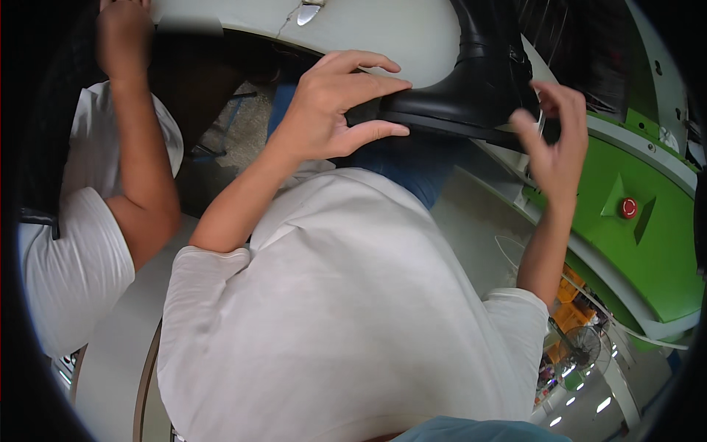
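A black boot (460,103) lies on its side, toe to the left, its shaft running up out of the picture and its sole facing me. My left hand (331,107) grips the toe, with the thumb along the sole edge and the index finger over the upper; the other fingers are spread. By the heel is my right hand (557,136), thumb and fingers apart. Its thumb is smeared by motion, and whether it touches the boot is unclear.
The boot rests over a pale worktop (243,11). A green machine panel (633,243) with a red button (628,208) stands at the right. A co-worker's arm (140,140) is at the left. Farther off at lower right is a fan (582,346).
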### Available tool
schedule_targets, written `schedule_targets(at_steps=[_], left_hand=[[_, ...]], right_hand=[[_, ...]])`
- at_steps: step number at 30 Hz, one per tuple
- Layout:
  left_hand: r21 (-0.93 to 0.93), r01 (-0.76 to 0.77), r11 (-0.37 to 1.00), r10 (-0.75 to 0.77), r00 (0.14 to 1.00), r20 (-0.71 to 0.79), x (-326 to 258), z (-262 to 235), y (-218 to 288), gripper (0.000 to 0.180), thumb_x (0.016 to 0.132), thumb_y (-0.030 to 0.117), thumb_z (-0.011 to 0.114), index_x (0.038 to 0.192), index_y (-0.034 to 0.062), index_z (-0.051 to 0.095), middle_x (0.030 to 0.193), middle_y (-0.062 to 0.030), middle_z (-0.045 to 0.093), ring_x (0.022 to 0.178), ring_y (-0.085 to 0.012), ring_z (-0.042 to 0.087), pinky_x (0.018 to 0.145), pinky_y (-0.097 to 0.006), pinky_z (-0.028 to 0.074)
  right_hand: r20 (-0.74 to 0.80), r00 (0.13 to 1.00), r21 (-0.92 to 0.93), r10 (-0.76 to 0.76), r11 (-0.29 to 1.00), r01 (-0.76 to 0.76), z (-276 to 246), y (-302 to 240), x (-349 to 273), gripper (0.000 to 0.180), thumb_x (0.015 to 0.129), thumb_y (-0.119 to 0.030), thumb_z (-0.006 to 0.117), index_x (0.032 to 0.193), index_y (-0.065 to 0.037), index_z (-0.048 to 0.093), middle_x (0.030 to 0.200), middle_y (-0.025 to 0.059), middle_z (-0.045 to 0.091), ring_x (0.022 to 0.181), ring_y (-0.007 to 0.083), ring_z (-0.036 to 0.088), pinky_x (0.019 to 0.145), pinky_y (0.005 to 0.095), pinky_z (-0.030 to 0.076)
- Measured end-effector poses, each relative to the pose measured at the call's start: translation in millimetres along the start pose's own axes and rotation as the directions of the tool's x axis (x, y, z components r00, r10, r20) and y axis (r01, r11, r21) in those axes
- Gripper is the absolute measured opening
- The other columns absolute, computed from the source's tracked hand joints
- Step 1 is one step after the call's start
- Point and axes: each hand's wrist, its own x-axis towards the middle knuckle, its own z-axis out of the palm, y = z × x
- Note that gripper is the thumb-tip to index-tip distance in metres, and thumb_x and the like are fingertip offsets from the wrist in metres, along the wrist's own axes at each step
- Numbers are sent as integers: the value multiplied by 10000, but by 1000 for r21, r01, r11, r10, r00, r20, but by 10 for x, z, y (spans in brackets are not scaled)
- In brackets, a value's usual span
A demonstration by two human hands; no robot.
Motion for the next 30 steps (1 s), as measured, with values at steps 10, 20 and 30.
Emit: schedule_targets(at_steps=[10,20,30], left_hand=[[-279,-52,959,52,999,-7,108,345,-75,739,823,267,1004,1482,27,772,1512,-155,779,1358,-341,777,1105,-416,658],[-338,-38,940,22,998,-53,111,392,-84,689,849,243,990,1463,8,784,1461,-182,801,1293,-349,809,1072,-410,664],[-416,66,907,-87,996,-32,109,331,43,536,881,85,938,1389,-36,816,1386,-247,823,1201,-379,846,1039,-398,655]], right_hand=[[-222,892,-102,-393,919,380,738,-492,-375,483,705,-148,1053,1153,-135,873,1099,23,707,968,269,625,839,406,520],[37,982,265,-186,949,170,458,-534,60,339,657,-53,1024,927,-78,822,938,49,684,851,232,625,737,360,506],[31,999,385,-41,923,26,445,-443,219,700,566,-202,1114,1182,-106,795,1146,31,709,897,177,691,854,337,589]])
